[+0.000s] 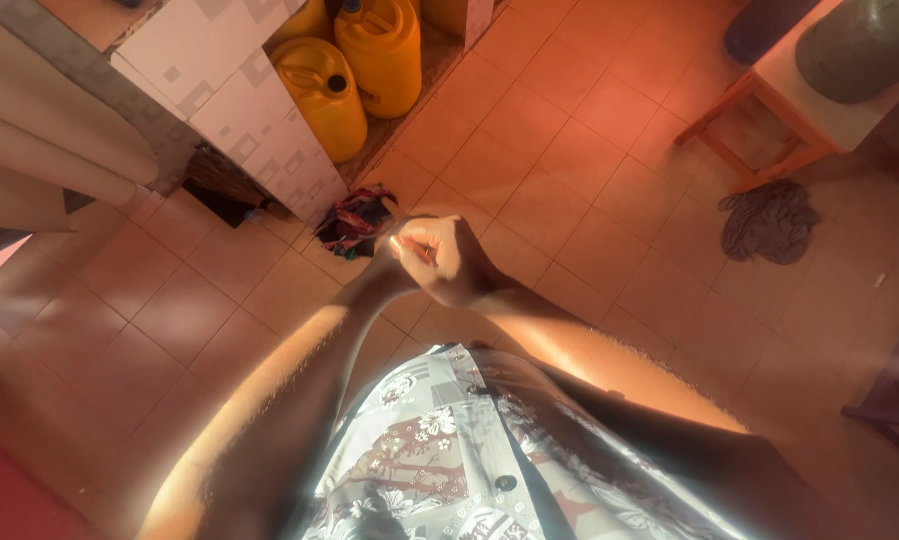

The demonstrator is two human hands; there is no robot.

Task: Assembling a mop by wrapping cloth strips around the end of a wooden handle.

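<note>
Nearest the lens, a patterned shirt [449,450] with dark buttons is filling the lower middle of the view. Both forearms are reaching forward from it and meeting above the tiled floor [589,200]. The right hand [449,262] is lying over the left hand [394,255], with its fingers [419,245] curling closed; whether anything is being gripped inside them cannot be told. The left hand is mostly hidden, so its state cannot be told either.

Just beyond the hands, a bunched multicoloured cloth [354,222] is lying on the floor against the foot of a tiled counter [239,100]. Under that counter, two yellow jerrycans [354,70] are standing upright and touching; one cap opening is showing, contents not visible.

Well apart at upper right, a low orange-legged table [779,110] is carrying a dull green rounded vessel [859,45], contents unseen. A grey rag [769,220] is lying on the floor near its legs.
</note>
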